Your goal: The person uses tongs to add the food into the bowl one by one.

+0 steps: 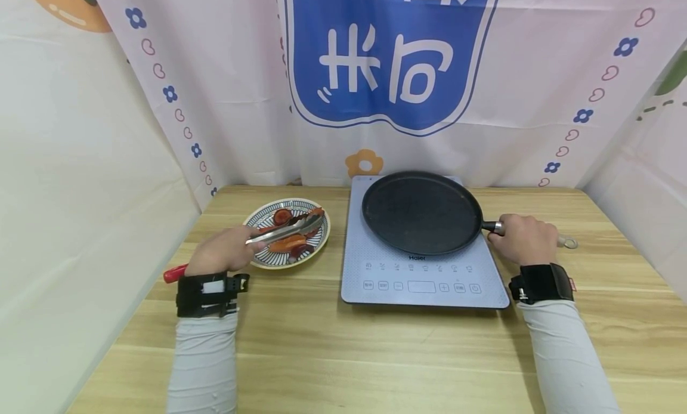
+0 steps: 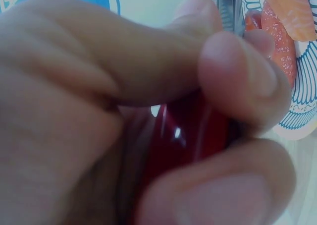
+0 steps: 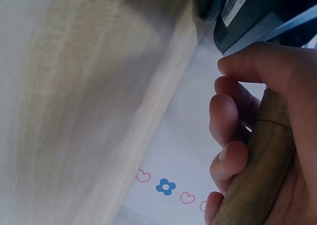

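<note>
At the left, my left hand grips metal tongs by their red handle, fingers curled round it in the left wrist view. The tongs' tips lie over a patterned plate, against an orange-red food piece near its far right side. Several other pieces share the plate, among them an orange slice and a dark red round one. My right hand holds the wooden handle of a flat black pan. The pan sits on a pale induction cooktop.
The cooktop's touch panel faces me. Beneath everything is a wood-grain table. A printed curtain hangs right behind the table's far edge, with more white cloth along the left side.
</note>
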{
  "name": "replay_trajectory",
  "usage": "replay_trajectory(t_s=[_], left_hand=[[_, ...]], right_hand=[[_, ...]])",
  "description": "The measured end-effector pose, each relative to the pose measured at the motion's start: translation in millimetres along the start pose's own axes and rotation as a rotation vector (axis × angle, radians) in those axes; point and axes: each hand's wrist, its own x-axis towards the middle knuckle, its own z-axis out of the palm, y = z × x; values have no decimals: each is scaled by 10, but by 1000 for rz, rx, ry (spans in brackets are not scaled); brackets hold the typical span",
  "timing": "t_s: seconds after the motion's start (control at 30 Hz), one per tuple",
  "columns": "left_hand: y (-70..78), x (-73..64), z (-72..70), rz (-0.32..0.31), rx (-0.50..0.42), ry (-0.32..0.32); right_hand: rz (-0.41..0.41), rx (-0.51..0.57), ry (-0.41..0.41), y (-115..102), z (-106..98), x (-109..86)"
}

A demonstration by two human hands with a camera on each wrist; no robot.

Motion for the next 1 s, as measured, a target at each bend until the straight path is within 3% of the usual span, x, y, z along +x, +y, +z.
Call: replay_trajectory(t_s=[0.73,1.0], left_hand=[[-96,22,6,95,-41,3],[-112,27,8,100,-44,-2]], right_hand=[[-4,-4,-1,1,1,5],[-2,-2,0,1,2,2]])
